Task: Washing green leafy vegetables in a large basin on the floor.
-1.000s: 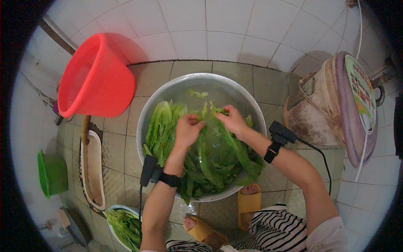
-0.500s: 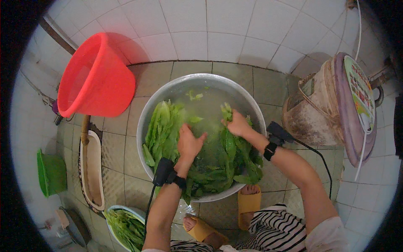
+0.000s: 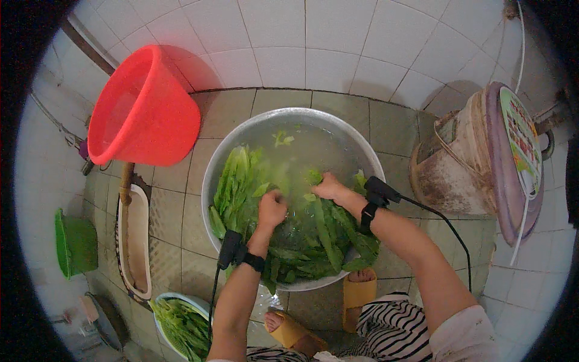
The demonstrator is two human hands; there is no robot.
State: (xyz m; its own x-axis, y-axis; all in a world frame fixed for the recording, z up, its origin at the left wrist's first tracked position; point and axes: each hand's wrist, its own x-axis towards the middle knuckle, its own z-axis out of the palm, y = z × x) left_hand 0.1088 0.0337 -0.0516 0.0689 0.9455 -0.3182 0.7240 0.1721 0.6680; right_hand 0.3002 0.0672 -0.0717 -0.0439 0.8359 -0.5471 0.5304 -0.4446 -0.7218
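A wide metal basin [image 3: 212, 160] on the floor holds cloudy water and long green leafy vegetables, probably leaf lettuce. My left hand [image 3: 272, 209] dips into the water left of the middle, its fingers curled in on a leaf [image 3: 262, 190]. On the right, my right hand [image 3: 329, 186] is closed on the pale end of a bunch of greens [image 3: 325, 226], whose leaves trail toward me. More leaves [image 3: 228, 187] lie along the basin's left wall. Small leaf bits [image 3: 281, 139] float near the far side. The fingertips are partly hidden by water and leaves.
At far left stands a red bucket [image 3: 175, 127], with a squat toilet [image 3: 134, 241] and a green bin [image 3: 77, 244] below it. A light-blue basin of greens [image 3: 181, 326] sits near left. A dirty bucket [image 3: 449, 163] and purple lid [image 3: 503, 163] are right. My feet wear yellow slippers [image 3: 360, 298].
My left hand has moved slightly right and its fingers have curled in. My right hand has shifted a little left and nearer me with its bunch, lowering the pale end toward the water.
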